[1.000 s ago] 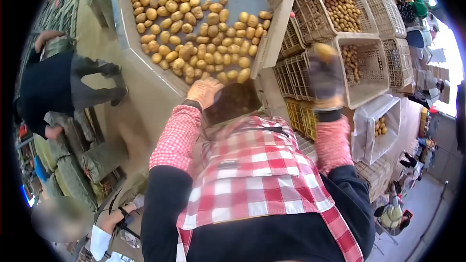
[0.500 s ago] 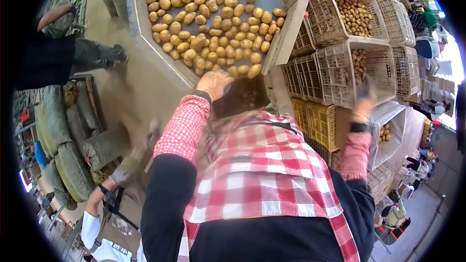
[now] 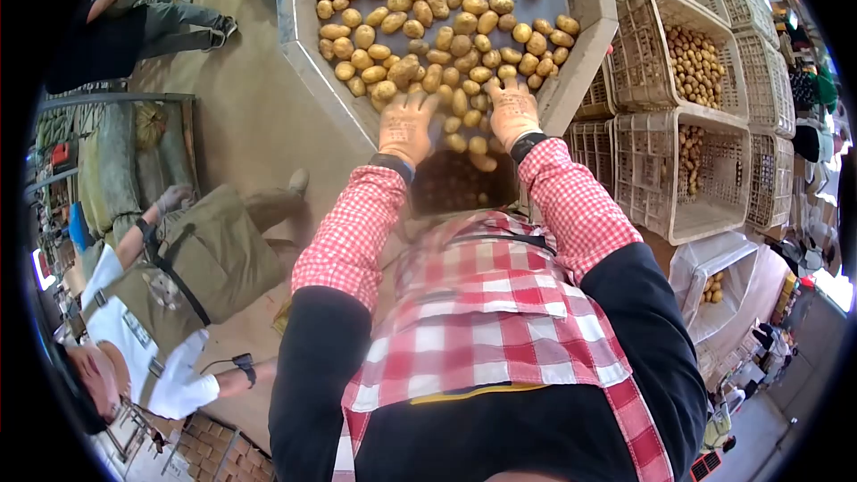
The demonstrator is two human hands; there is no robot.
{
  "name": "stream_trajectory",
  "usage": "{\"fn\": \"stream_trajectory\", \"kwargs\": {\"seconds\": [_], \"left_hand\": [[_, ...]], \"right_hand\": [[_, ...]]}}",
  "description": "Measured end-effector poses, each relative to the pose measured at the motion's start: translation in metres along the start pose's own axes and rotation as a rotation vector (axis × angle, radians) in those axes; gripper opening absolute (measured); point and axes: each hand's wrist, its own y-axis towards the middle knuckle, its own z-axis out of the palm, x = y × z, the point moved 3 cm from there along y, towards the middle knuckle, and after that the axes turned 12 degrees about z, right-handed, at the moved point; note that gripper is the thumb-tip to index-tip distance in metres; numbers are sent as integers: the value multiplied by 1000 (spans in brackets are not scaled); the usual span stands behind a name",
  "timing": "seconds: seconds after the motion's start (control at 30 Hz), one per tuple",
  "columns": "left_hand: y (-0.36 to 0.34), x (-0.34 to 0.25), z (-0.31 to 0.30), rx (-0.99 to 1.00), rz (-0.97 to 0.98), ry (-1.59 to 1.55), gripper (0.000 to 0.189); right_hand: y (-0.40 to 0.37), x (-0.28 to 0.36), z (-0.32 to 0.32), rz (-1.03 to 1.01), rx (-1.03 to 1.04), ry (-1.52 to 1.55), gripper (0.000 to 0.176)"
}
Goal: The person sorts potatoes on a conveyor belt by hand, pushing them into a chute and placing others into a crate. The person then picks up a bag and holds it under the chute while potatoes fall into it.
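Many potatoes (image 3: 455, 36) lie on the grey chute (image 3: 544, 9), thickest toward its near end. My left hand (image 3: 406, 129), in a tan glove, is at the left of the chute's mouth with its fingers spread against the potatoes. At the right side of the mouth is my right hand (image 3: 512, 112), gloved too, its fingers apart and touching potatoes. Between the hands several potatoes pass over the edge toward a dark container (image 3: 460, 201) right below, where more potatoes show dimly.
Plastic crates with potatoes (image 3: 710, 170) stand at the right, and a white-lined crate (image 3: 714, 272) is nearer. At the left a person in an apron (image 3: 192, 259) is close by; another person (image 3: 152, 31) stands farther off. Full sacks (image 3: 112, 161) lie beyond.
My right hand has come from the crates at the right to the chute's mouth. Potatoes now drop between my hands. The view has shifted, and the person at the left shows more.
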Motion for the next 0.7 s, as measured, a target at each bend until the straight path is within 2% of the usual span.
{"fn": "stream_trajectory", "kwargs": {"seconds": [0.03,0.07,0.1,0.17,0.23,0.3,0.37,0.43,0.47,0.5,0.57,0.6,0.63,0.7], "left_hand": [[1,0,2,57,24,26,42],[2,2,7,199,76,-95,45],[-2,2,28,280,166,-44,42],[-8,0,57,467,363,20,36],[-6,2,52,349,285,-105,31],[-7,-1,50,396,257,-83,29],[-5,-4,42,319,291,-92,24],[1,-4,50,335,295,-91,25],[-5,2,49,355,265,-79,26],[2,1,44,491,231,-75,30],[-7,7,57,359,278,-93,30],[-2,-2,38,397,258,-102,31],[-2,-4,37,363,237,-112,31],[-5,-1,43,350,264,-107,31]], "right_hand": [[1,3,-5,-26,-33,12,34],[1,15,-14,-166,-115,-13,35],[2,29,-19,-302,-196,-40,36],[18,62,-16,-447,-26,-5,35],[15,80,-11,-417,-73,-95,32],[34,95,11,-410,-139,-135,33],[43,96,6,-309,39,-173,37],[52,104,12,-273,171,-308,41],[48,102,-4,-234,225,-145,43],[40,95,-3,-234,125,-29,40],[14,59,-30,-357,-71,367,39],[-4,29,-67,-446,-93,580,45],[-15,-12,-84,-453,-217,617,49],[-41,-115,-105,-180,-456,672,43]]}}
